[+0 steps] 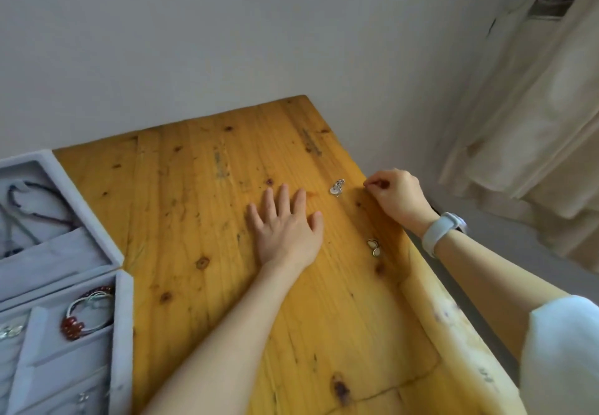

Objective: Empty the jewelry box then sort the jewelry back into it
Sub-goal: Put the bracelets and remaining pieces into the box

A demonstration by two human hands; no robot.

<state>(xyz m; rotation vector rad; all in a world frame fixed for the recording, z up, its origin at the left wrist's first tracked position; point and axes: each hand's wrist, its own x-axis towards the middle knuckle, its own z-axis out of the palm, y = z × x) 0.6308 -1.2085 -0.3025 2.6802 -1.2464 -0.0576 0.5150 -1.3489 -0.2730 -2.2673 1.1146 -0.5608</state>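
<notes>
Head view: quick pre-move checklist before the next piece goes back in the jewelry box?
1. Left hand free: ok, flat on the table, fingers straight.
2. Right hand grip: cannot tell; fingertips pinch together near the table edge, item too small to see.
3. Loose pieces located: ok, silver piece and pearl earrings lie on the wood.
4. Jewelry box open: ok, compartments exposed.
5. Box in reach: cannot tell, partly cut off at the frame's left.
6. Sorting finished: not ok, pieces remain outside.
</notes>
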